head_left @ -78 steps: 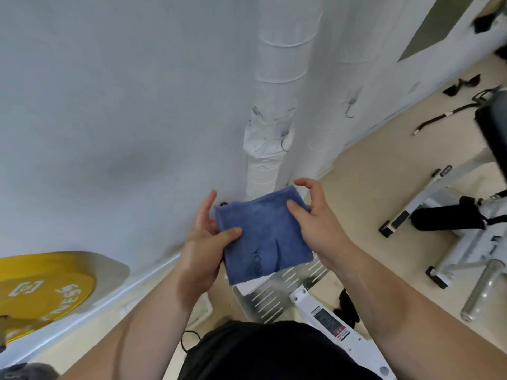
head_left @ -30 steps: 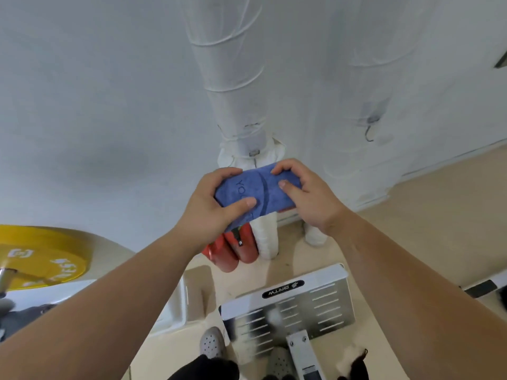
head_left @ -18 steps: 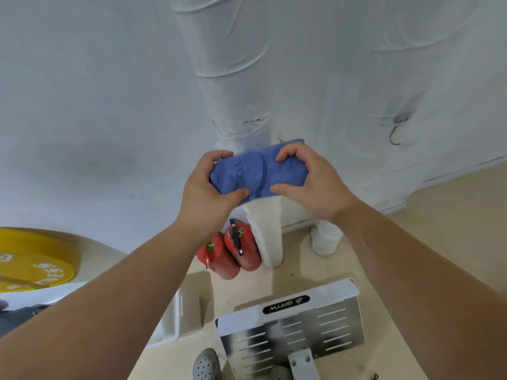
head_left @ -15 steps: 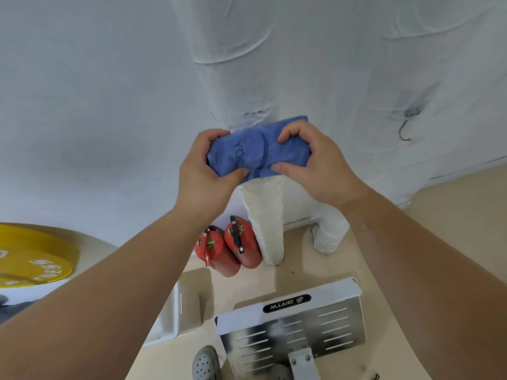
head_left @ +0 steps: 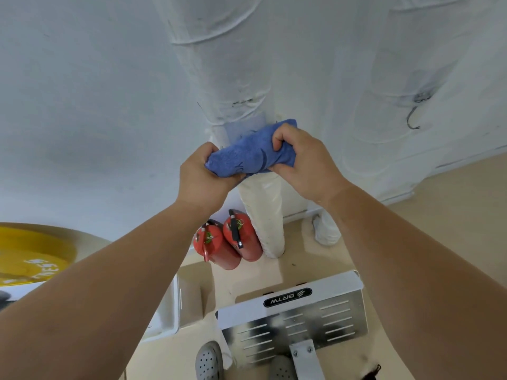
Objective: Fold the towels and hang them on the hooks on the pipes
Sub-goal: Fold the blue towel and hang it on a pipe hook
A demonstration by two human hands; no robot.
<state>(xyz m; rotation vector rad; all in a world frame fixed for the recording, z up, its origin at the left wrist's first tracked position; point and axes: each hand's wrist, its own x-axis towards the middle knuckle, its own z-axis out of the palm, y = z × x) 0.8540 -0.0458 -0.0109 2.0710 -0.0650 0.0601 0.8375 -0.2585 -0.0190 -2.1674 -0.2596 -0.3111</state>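
A folded blue towel (head_left: 248, 154) is bunched between both hands, pressed against the white wrapped pipe (head_left: 227, 64) at the centre. My left hand (head_left: 204, 178) grips its left end and my right hand (head_left: 300, 160) grips its right end. Any hook on this pipe is hidden behind the towel. A second white wrapped pipe (head_left: 389, 64) stands to the right, with a bare metal hook (head_left: 413, 119) hanging on it.
Two red fire extinguishers (head_left: 227, 242) stand at the base of the centre pipe. A metal footplate (head_left: 296, 316) of a gym machine lies below, by my grey shoes (head_left: 208, 363). A yellow weight plate (head_left: 30, 256) is at the left, a white box (head_left: 167, 311) beside it.
Both hands raised the towel from waist height up to the centre pipe. The towel went from a flat fold to a bunched roll squeezed between my hands.
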